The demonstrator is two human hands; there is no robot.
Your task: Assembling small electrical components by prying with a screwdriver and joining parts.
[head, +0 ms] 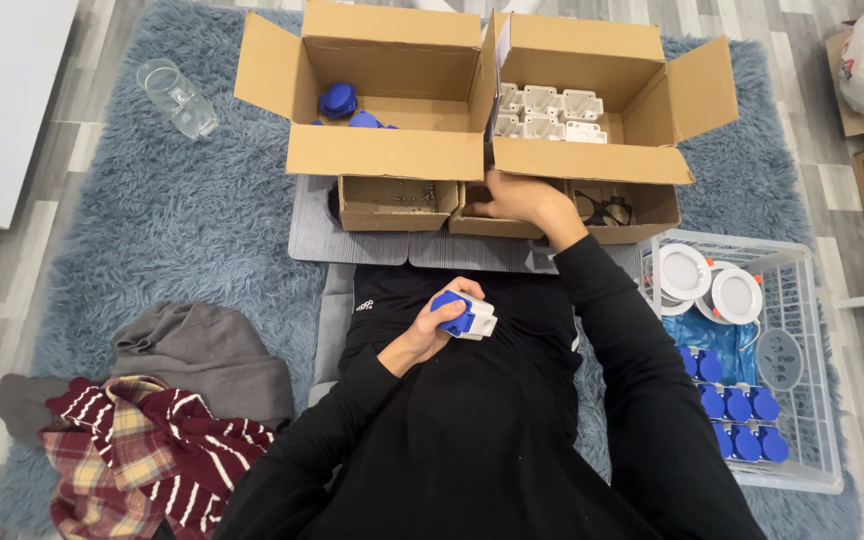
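My left hand [426, 330] is shut on a small white housing with a blue cap [464, 314], held above my lap. My right hand [518, 196] reaches forward into the middle one of three small cardboard trays [497, 226], fingers curled down inside it; whether they grip anything is hidden. The left small tray [397, 203] holds tiny dark screws, and the right small tray [620, 211] holds black rings.
Two large open cartons stand behind: the left carton [384, 152] holds blue caps, the right carton [592, 160] white housings. At right a white wire basket [797, 400] carries round white lights and blue-capped parts. A glass mug [178, 97] and clothes [152, 420] lie on the rug.
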